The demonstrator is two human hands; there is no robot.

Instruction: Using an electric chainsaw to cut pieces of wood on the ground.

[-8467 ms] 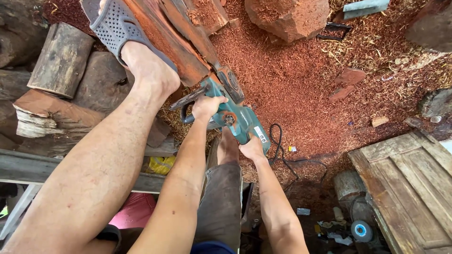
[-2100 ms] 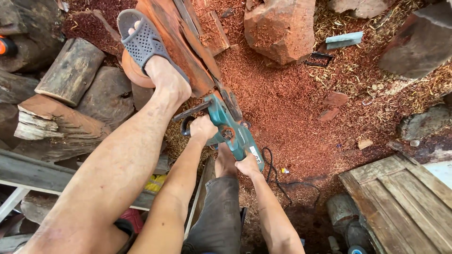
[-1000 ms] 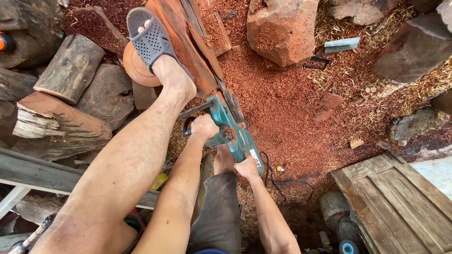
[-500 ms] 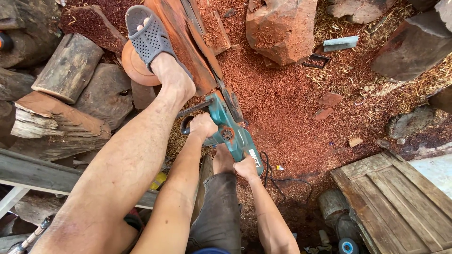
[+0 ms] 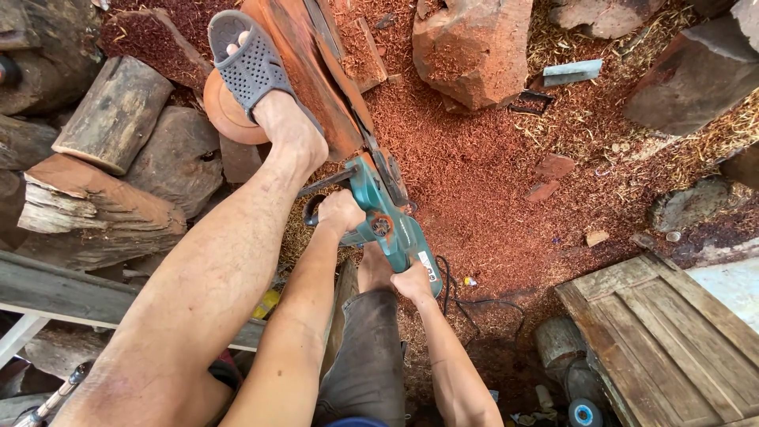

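Gripping teal plastic chainsaw [image 5: 387,225], both hands closed, left hand [image 5: 340,213], right hand [image 5: 413,281], reddish plank [image 5: 304,63], coarse sawdust [image 5: 490,174]

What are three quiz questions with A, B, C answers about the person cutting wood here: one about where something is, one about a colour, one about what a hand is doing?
1. Where does the foot in the grey sandal rest?
A. on the red-brown slab
B. on the wooden door panel
C. in the sawdust

2. What colour is the electric saw?
A. yellow
B. teal green
C. white

3. What is the left hand doing?
A. hanging free
B. lying flat on a log
C. closed around the saw's front handle

Answers:
1 A, the sandal presses on the slab beside the saw's bar.
2 B, its body is teal.
3 C, its fingers wrap the handle, while the right hand holds the rear grip.
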